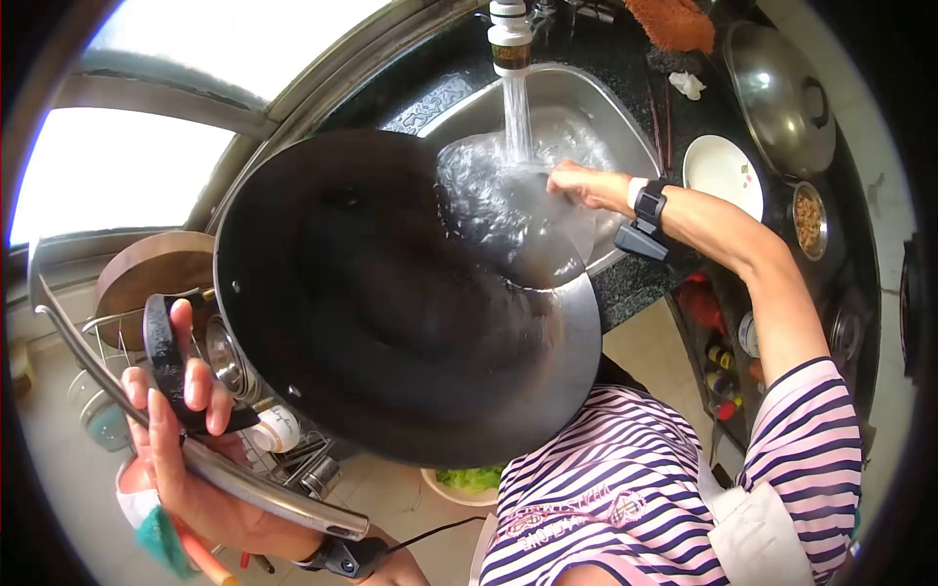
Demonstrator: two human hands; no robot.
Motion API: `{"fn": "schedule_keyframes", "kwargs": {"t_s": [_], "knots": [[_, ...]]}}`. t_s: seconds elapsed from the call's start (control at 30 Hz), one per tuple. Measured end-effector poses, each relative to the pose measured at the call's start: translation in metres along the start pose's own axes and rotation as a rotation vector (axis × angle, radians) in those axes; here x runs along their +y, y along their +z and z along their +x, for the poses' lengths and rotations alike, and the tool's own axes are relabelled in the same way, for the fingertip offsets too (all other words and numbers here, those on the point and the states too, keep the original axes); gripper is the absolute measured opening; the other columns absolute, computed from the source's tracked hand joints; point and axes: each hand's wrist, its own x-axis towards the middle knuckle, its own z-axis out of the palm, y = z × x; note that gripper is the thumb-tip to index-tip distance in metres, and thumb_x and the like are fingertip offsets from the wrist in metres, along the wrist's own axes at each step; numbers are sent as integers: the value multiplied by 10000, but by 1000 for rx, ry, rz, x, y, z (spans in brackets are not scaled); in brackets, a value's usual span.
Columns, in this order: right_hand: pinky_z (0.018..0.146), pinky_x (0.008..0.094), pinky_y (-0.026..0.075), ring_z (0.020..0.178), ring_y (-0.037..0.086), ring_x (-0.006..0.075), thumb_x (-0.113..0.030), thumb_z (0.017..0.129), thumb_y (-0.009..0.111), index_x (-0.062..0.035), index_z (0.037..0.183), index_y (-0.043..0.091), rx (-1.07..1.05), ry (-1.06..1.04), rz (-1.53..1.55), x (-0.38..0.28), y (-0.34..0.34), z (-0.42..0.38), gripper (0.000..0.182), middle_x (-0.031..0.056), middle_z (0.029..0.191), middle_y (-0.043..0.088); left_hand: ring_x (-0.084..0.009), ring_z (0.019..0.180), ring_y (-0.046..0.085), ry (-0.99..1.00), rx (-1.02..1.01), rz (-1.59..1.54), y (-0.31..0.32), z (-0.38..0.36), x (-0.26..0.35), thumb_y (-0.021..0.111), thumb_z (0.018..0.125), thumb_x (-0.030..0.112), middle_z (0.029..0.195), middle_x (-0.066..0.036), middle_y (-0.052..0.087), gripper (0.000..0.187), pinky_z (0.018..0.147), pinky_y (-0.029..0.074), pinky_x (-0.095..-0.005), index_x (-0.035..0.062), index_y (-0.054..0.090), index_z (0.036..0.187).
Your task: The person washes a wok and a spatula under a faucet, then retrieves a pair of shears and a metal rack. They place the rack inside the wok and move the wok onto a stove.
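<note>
While water runs from the tap, the person's left hand (pixel 181 430) at the far left has its grip closed around the black handle (pixel 171 366) of a big dark wok (pixel 391 303), fingers curled over the handle and thumb beneath it. A curved metal bar (pixel 195 454) of a dish rack (pixel 293 459) crosses in front of that hand, and a round wooden board (pixel 147 273) stands just behind it near the window. A white cup (pixel 278 428) sits in the rack below the wok's rim. The wok is tilted over the steel sink (pixel 576 93), its far edge dipping under the stream from the faucet (pixel 509 34), so water spreads over its inner wall. On the right, the right hand (pixel 581 186) presses flat against the wet inside of the wok near the stream, fingers spread and holding nothing; a black band (pixel 649 205) wraps that wrist. Further right, on the dark counter (pixel 625 59), lie a white plate (pixel 723 171), a steel lid (pixel 777 93) and a small bowl of food (pixel 808 220). An orange cloth (pixel 669 21) rests at the counter's back edge.
</note>
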Motion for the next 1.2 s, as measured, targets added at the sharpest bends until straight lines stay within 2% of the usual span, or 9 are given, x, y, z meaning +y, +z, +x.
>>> {"fn": "schedule_keyframes", "kwargs": {"t_s": [0.17,0.23,0.27,0.3,0.37,0.5,0.87,1.03,1.2], "knots": [[689,311,393,804,506,137,-263,792,551,-95,832,611,-54,39,-35,29,19,30,182,14,802,572,-41,644,468,-67,66,-46,30,0,23,438,915,172,728,16,400,521,737,497,-198,-94,254,1324],[559,358,390,625,495,167,-208,736,561,-72,694,598,-116,-20,39,28,28,37,147,52,657,549,-22,633,471,-69,34,-3,53,-2,29,442,912,179,738,33,423,520,783,501,-207,-80,261,1325],[715,283,355,807,438,121,-400,773,574,-120,938,528,-349,-161,-117,29,23,42,329,13,890,523,-8,614,469,-64,31,-1,56,0,31,467,908,201,747,65,451,550,810,508,-226,-74,251,1332],[675,251,355,739,453,105,-373,791,557,-92,926,516,-220,203,-359,-16,36,19,314,6,811,510,-8,614,469,-64,14,-16,33,7,39,467,908,201,747,65,451,550,810,508,-226,-74,251,1332],[545,262,353,597,443,106,-325,786,555,-84,825,529,24,428,-454,-65,58,-6,246,-10,666,477,-93,666,467,-299,-301,-194,-26,29,55,459,896,67,1230,-233,403,83,609,454,-168,94,426,967],[537,258,348,607,444,101,-282,769,539,-91,783,511,7,-9,32,-45,-10,-16,194,5,660,464,-29,697,469,-48,42,18,3,-5,23,477,908,113,1193,-188,465,154,662,514,-203,65,437,1048],[515,330,337,556,437,185,-180,724,520,-24,656,486,266,-489,-737,-93,-129,-20,174,57,575,423,-106,721,464,-277,74,-26,-58,-26,-158,524,840,-18,952,-68,491,187,644,425,-245,96,419,945],[427,297,325,503,466,141,-15,665,511,-3,627,534,834,64,-379,-124,-105,-20,46,46,570,493,-99,715,454,-264,73,-62,-59,-21,-185,512,854,-21,954,-67,487,179,639,416,-245,94,416,953],[642,415,468,714,578,300,-91,715,528,-47,854,625,974,-348,-1082,-106,-124,-35,175,160,768,598,-102,708,458,-277,130,-109,-60,-18,-192,506,855,-21,938,-82,490,176,624,413,-244,93,402,940]]}}
